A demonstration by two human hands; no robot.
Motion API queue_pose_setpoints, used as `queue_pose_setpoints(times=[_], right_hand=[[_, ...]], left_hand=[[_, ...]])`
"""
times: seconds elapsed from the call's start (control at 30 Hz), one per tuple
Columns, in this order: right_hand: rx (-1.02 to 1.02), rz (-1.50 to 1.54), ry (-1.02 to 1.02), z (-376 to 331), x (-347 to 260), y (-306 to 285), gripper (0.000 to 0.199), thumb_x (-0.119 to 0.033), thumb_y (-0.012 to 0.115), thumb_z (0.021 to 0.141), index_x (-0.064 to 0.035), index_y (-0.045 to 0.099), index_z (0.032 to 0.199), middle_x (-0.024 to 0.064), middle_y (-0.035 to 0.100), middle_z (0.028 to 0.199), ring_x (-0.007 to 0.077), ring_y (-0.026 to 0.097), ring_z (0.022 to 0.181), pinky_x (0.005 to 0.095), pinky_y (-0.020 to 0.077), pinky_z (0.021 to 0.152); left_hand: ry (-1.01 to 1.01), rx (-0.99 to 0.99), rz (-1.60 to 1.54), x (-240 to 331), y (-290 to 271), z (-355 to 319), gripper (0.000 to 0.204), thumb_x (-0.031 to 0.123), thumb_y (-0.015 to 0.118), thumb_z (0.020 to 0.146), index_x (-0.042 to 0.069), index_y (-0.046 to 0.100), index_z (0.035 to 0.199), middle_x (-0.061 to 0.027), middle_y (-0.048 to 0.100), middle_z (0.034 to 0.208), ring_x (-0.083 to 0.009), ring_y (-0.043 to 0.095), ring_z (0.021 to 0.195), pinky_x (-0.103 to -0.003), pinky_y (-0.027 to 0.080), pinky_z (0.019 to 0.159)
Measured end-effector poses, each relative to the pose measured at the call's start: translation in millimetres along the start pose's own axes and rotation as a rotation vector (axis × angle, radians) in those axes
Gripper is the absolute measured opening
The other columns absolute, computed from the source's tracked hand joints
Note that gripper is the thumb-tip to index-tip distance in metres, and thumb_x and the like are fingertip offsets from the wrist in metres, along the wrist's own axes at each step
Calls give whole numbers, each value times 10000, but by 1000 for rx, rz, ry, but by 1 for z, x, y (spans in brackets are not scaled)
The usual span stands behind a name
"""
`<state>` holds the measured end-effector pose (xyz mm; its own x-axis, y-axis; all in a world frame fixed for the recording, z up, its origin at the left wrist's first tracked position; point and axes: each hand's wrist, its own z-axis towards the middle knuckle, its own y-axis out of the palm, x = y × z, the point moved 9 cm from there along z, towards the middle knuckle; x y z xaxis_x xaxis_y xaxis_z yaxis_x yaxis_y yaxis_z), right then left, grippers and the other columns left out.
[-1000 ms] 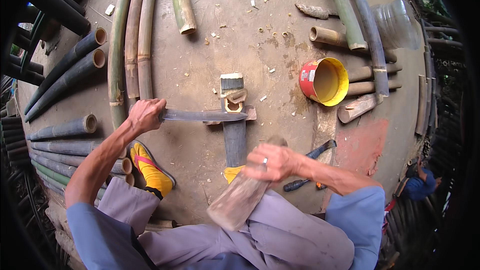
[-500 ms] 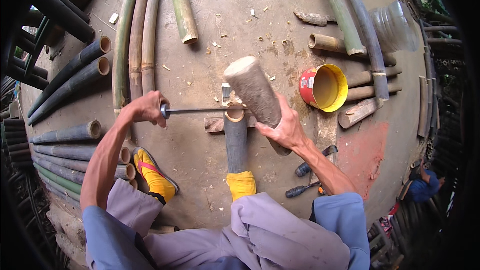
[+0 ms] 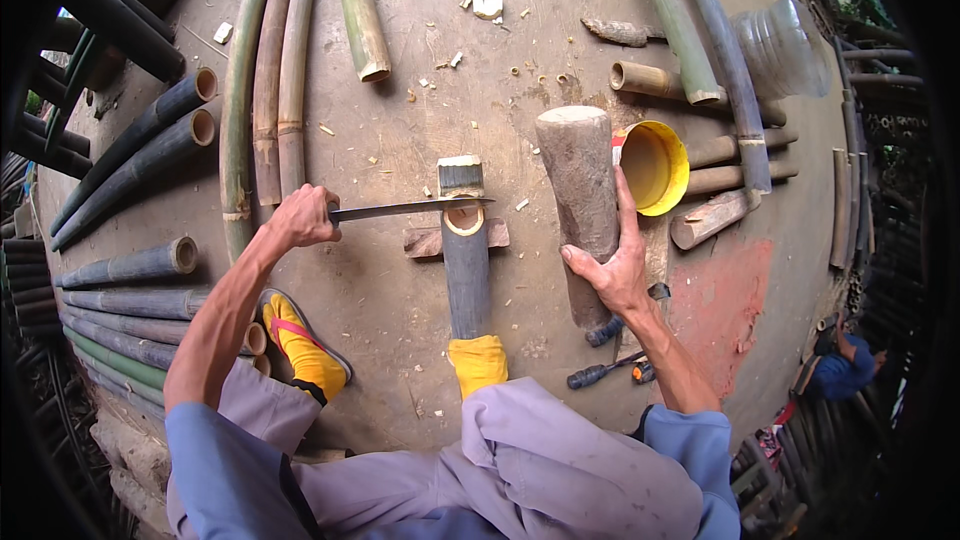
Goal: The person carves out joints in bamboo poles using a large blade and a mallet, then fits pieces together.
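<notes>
While our left hand (image 3: 302, 217) grips, probably, a machete (image 3: 405, 207) and our right hand (image 3: 614, 270) a heavy-looking club (image 3: 577, 180), we'd hold the stiff-looking bamboo (image 3: 466, 285) beyond the block's (image 3: 424, 243) near edge.

Red-and-yellow bucket (image 3: 684, 162), right of centre; clear plastic container (image 3: 780, 52), upper right; green bamboo pole (image 3: 360, 12), top centre-left; dark bamboo tubes (image 3: 150, 120), upper left.

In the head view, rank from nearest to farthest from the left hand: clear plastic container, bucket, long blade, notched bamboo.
From the left hand:
1. Long blade, held in it.
2. Notched bamboo, mid-view, crossed by the blade.
3. Bucket, right of the bamboo.
4. Clear plastic container, upper right.
</notes>
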<state>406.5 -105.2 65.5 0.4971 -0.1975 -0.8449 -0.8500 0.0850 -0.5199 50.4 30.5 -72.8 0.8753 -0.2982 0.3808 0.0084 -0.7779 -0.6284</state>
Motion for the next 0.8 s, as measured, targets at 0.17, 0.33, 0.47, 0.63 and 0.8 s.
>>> queue_pose_setpoints(times=[0.17,0.33,0.47,0.63,0.8], right_hand=[[-252,20,269,-20,21,33,1009,-215,733,708,-120,141,1520,266,477,1355,359,549,1182,416,440,1002],[-203,-46,84,-19,8,27,996,-196,743,714,-93,159,1514,305,472,1347,366,576,1159,417,455,984],[34,-2,-5,-38,4,23,1034,-181,755,687,-39,143,1508,259,505,1322,330,555,1185,395,438,1006],[-52,-56,-526,-83,20,70,1082,-177,838,626,-88,198,1493,248,543,1258,417,595,1091,482,519,882],[-98,28,121,-99,60,98,1000,-231,778,710,-48,189,1497,303,428,1381,427,498,1223,437,444,994]], left_hand=[[40,-43,7,1,3,6,283,173,650,579,-41,662,763,-231,612,626,-355,638,605,-429,516,612],[167,346,179,11,-3,-26,234,106,672,628,56,558,827,-121,599,682,-310,615,629,-441,468,567],[329,675,298,27,6,-71,250,47,661,646,93,531,853,-50,524,782,-215,556,791,-350,389,688],[221,624,402,21,11,-48,208,25,614,708,94,530,886,-58,520,816,-228,551,821,-376,386,705],[58,41,73,12,21,-9,184,59,632,648,23,599,825,-145,632,698,-284,640,675,-393,486,608]])
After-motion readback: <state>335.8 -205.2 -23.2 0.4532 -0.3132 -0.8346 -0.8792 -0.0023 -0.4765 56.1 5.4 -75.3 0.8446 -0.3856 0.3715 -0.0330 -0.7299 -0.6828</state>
